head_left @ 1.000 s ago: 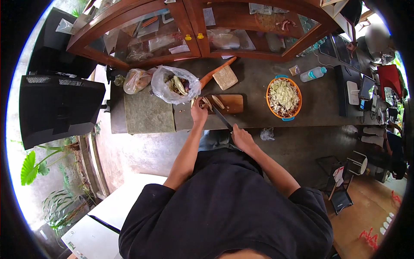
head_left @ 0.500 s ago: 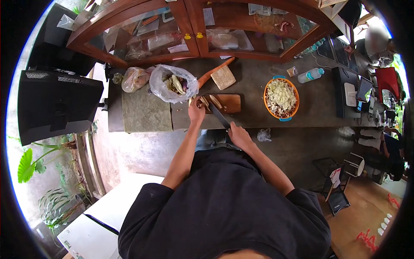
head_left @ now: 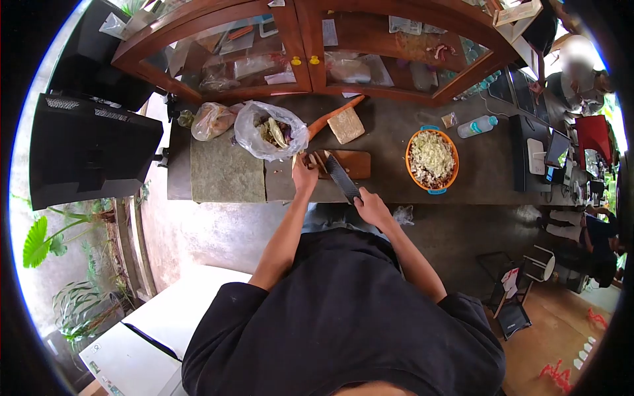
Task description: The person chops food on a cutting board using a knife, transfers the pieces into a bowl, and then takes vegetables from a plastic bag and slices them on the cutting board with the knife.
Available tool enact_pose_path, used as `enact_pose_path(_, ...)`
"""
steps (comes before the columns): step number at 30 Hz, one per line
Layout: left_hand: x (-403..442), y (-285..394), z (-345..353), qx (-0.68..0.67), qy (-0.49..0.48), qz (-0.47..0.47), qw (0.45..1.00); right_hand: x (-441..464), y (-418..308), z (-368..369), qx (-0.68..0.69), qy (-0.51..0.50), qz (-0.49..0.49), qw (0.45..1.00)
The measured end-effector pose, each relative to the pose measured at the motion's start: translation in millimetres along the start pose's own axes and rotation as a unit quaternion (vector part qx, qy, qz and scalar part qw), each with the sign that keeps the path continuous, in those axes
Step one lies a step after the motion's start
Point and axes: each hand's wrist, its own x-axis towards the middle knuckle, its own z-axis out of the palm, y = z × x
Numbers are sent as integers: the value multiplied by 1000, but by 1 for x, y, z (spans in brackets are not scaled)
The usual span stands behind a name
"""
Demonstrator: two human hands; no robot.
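Observation:
My right hand [head_left: 372,207] grips a knife [head_left: 343,179] with a broad, dark, textured blade. The blade slants up and left over the wooden cutting board [head_left: 358,165]. At the board's left end, my left hand [head_left: 304,177] is closed around a pale, elongated piece of food [head_left: 319,161], its kind unclear. The knife tip lies close to this piece; whether they touch cannot be seen. Just beyond my left hand stands an open clear plastic bag [head_left: 247,135] with vegetable scraps [head_left: 274,135] in it.
An orange basket [head_left: 408,168] full of chopped pale food stands right of the board. Behind the board are a tan block [head_left: 347,125] and a long orange-brown object [head_left: 327,120]. A water bottle [head_left: 477,127], a grey mat [head_left: 228,171] and a glass-fronted cabinet [head_left: 304,82] surround them.
The blade has turned and now shows its broad side more over the board, covering part of the food. Both hands stay nearly in place; the whole view has shifted slightly.

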Motion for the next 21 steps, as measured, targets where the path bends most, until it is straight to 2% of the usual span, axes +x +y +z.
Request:
enact_pose_path(1, -1, 2, -3, -28, -13, -26, 999, 2, 2, 2, 4, 6, -1, 1000)
enact_pose_path(5, -3, 10, -17, -31, -14, -9, 999, 10, 2, 0, -11, -6, 4, 1000)
enact_pose_path(7, -2, 6, -23, -30, -43, -17, 998, 11, -11, -13, 50, -73, 72, 993)
enact_pose_path(11, 6, -37, -14, -99, -51, -24, 993, 19, -8, -6, 81, -72, 61, 992)
enact_pose_path(13, 2, -31, -26, -151, -50, -45, 986, 25, -11, -4, 69, -96, 44, 992)
enact_pose_path(16, -2, -22, -44, -131, -33, -21, 991, 28, -32, -9, 74, -157, 72, 982)
enact_pose_path(21, -1, -29, -54, -176, -36, -40, 983, 39, -37, 3, 65, -177, 42, 981)
